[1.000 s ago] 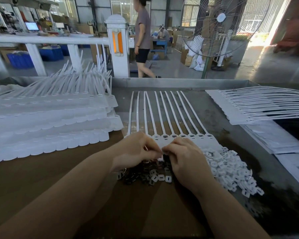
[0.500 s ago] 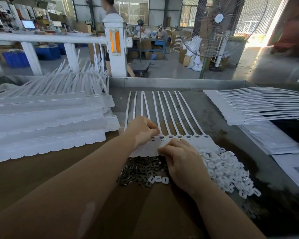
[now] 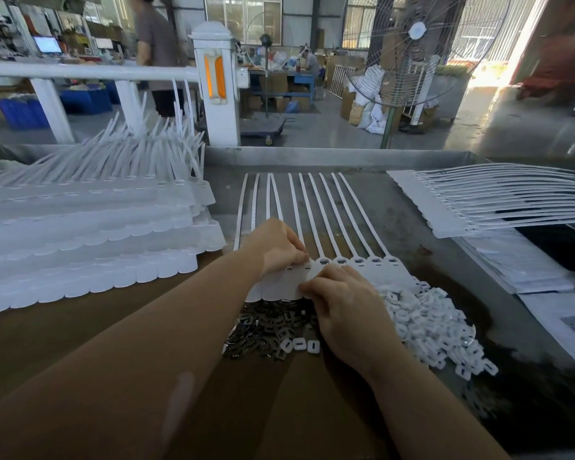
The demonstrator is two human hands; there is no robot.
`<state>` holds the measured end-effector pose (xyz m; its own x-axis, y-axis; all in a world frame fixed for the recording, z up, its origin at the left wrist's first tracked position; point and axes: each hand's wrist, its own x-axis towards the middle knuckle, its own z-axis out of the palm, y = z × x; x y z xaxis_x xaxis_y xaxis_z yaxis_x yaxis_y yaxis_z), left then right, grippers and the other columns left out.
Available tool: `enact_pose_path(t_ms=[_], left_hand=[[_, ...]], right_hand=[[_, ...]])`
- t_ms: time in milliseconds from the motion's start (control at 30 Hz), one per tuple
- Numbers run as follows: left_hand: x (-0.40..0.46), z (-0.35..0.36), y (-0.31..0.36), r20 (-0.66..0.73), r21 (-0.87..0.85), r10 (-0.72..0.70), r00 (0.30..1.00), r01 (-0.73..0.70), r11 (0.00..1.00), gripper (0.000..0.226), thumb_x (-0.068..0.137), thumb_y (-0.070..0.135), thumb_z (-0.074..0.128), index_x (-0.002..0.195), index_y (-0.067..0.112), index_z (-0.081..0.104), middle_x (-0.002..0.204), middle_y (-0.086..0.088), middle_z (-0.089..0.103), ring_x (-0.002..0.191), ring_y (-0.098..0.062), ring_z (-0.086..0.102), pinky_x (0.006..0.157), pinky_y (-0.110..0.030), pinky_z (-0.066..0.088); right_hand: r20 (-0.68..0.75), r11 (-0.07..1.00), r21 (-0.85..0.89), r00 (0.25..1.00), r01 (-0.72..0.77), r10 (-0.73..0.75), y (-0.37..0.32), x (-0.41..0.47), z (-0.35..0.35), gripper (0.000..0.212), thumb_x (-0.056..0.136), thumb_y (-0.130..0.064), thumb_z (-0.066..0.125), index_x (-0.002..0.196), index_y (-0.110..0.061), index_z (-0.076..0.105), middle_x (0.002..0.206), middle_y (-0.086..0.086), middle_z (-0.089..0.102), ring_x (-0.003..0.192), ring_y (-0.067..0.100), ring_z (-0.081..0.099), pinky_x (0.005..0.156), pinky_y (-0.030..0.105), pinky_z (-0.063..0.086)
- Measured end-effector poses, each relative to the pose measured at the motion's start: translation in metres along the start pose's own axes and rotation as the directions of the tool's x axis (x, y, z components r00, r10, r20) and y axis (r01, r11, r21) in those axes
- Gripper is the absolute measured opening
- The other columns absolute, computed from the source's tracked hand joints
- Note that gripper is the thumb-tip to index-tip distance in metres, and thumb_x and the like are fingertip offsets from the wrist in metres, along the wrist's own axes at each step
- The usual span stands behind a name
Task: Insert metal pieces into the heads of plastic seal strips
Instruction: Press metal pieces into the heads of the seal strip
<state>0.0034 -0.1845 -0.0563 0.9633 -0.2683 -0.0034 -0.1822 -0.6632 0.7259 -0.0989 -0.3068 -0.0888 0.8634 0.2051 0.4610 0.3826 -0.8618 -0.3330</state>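
Both hands sit together at the head end of the seal strip sheet [image 3: 316, 227], mid-table. Left hand [image 3: 274, 247] rests w/ curled fingers on the sheet's heads, fingertips pinching down near a slot; what's between them I can't tell, too small. Right hand [image 3: 342, 307] is just beside it, fingers curled over the sheet's near edge, thumb and forefinger pinched at the tag area. I can't see if a metal piece is in that pinch.

Sheet lies flat, tails fanned away from me toward the table rim [image 3: 312, 154], heads toward me. Several heads to the right of my hands show open slots.

Metal pieces [image 3: 263, 330] are a dark pile directly below the sheet's heads, touching my right hand's edge. Three white caps [image 3: 299, 345] lie at the pile's near edge. Big heap of white plastic clips [image 3: 429, 330] sits right of my right hand, touching the sheet's corner.

Left side: tall stack of strip sheets [image 3: 90, 234]. Far right: another fanned sheet batch [image 3: 495, 200] over papers [image 3: 512, 260]. Beyond the table, a floor fan [image 3: 412, 51] and a person [image 3: 156, 51] walking.
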Motion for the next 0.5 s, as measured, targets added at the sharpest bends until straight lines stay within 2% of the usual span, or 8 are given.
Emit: enact_pose_path(t_ms=[100,233,367,500], left_hand=[[0.0019,-0.0005,0.0,0.011,-0.015,-0.026,1.0,0.026,1.0,0.007,0.076,0.01,0.074,0.073,0.016,0.074,0.076,0.003,0.067,0.075,-0.01,0.059,0.064,-0.02,0.046],[0.0031,0.0003,0.0012,0.035,-0.002,-0.051,0.998,0.051,0.999,0.006,0.075,0.012,0.076,0.073,0.017,0.072,0.079,0.003,0.066,0.078,-0.009,0.059,0.066,-0.02,0.046],[0.0036,0.0009,0.0032,0.049,-0.016,-0.095,0.994,0.096,0.995,0.009,0.075,0.012,0.077,0.071,0.017,0.07,0.077,0.004,0.063,0.075,-0.007,0.056,0.059,-0.018,0.042],[0.0042,0.0027,0.0043,0.032,-0.035,-0.133,0.991,0.135,0.99,0.015,0.074,0.012,0.078,0.072,0.018,0.064,0.08,0.001,0.062,0.081,-0.014,0.058,0.067,-0.022,0.045]], right_hand=[[0.001,1.0,0.002,1.0,-0.001,0.001,-0.0005,-0.0005,-0.0006,0.019,0.086,-0.007,0.056,0.097,-0.013,0.071,0.09,0.002,0.062,0.087,0.023,0.054,0.078,0.039,0.047],[-0.008,1.0,0.003,1.0,-0.002,0.002,-0.0009,-0.0012,-0.0011,0.019,0.086,-0.007,0.057,0.096,-0.013,0.071,0.088,0.002,0.062,0.086,0.023,0.054,0.077,0.039,0.048],[-0.006,1.0,-0.001,1.0,-0.003,0.003,-0.0007,-0.0011,-0.0004,0.019,0.087,-0.008,0.055,0.097,-0.014,0.071,0.088,0.001,0.062,0.087,0.022,0.054,0.078,0.038,0.047],[-0.006,1.0,-0.001,1.0,-0.005,0.005,-0.001,-0.0011,-0.0002,0.019,0.087,-0.008,0.055,0.097,-0.014,0.071,0.089,0.001,0.062,0.087,0.022,0.054,0.078,0.038,0.047]])
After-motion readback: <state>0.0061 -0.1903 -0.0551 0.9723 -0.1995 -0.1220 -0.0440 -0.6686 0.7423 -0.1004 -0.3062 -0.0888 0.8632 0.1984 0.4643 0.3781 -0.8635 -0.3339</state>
